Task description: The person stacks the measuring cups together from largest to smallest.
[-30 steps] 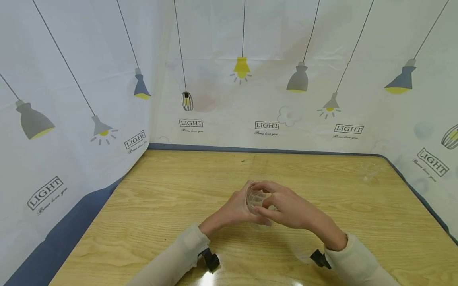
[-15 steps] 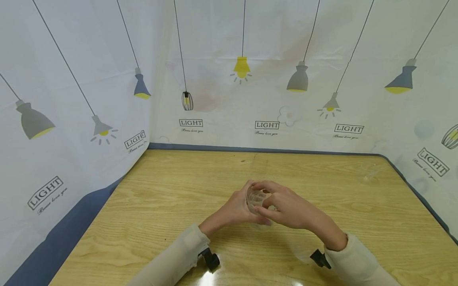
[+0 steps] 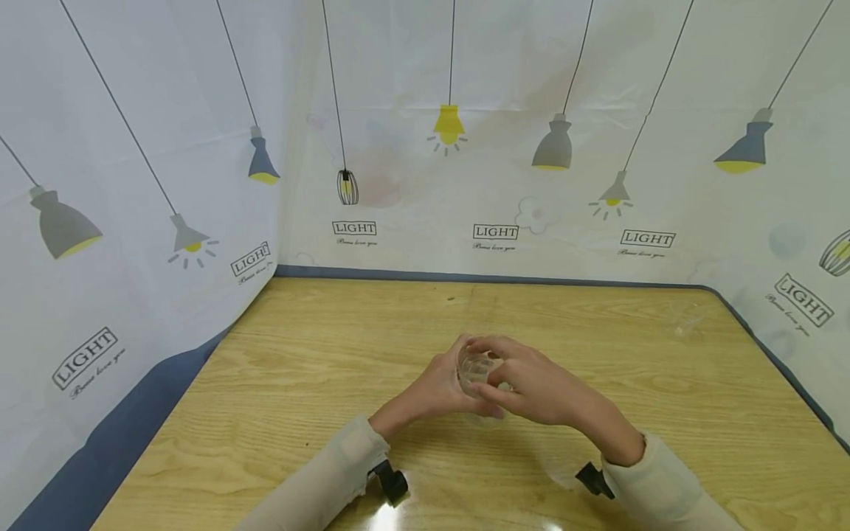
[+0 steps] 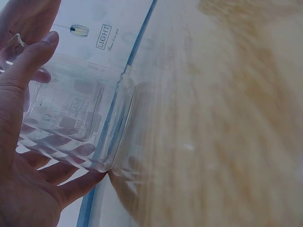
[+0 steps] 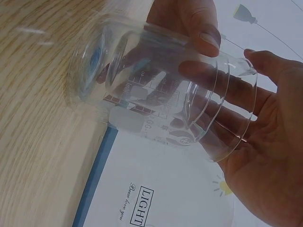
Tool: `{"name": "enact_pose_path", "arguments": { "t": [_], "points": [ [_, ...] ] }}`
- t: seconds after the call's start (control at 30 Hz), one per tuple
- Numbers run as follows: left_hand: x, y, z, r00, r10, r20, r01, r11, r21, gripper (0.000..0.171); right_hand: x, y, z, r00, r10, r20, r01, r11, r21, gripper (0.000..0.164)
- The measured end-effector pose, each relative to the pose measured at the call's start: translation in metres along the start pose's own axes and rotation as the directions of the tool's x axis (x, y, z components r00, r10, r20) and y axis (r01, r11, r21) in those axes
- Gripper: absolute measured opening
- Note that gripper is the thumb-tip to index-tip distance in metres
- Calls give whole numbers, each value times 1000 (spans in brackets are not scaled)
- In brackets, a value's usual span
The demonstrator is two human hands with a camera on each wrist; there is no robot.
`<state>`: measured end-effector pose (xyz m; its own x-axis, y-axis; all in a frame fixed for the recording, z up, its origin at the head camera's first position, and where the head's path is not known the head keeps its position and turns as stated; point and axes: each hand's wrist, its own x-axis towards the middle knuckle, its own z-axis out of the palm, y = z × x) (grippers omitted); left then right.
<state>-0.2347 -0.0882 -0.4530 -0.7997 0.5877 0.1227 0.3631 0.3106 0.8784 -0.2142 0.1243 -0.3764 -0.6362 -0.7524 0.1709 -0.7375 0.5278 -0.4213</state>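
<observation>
A large clear glass beaker [image 5: 135, 120] stands on the wooden table, with a smaller glass beaker [image 5: 142, 85] nested inside it. My left hand [image 3: 434, 383] grips the large beaker around its side, thumb on the near side and fingers behind. From the right, my right hand [image 3: 541, 380] reaches over the mouth, its fingers curled at the rims and holding the small beaker's upper part. White printed markings show through the glass in the right wrist view. In the left wrist view, the large beaker's base [image 4: 123, 123] sits close against the tabletop.
Another transparent glass object [image 3: 687, 317] lies far right on the table [image 3: 319, 332]. A faint clear round shape [image 3: 561, 468] shows near the right wrist. White curtains [image 3: 412, 192] printed with lamps enclose the back and sides. Black camera mounts [image 3: 392, 483] hang from the wrists.
</observation>
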Motion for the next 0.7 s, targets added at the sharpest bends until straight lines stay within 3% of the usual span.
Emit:
{"name": "enact_pose_path", "arguments": {
  "t": [0.7],
  "points": [
    [0,-1,-1,1000,3,-2,-3,1000,4,93,0,1,1,1000,-3,-2,3,1000,7,40]
  ]
}}
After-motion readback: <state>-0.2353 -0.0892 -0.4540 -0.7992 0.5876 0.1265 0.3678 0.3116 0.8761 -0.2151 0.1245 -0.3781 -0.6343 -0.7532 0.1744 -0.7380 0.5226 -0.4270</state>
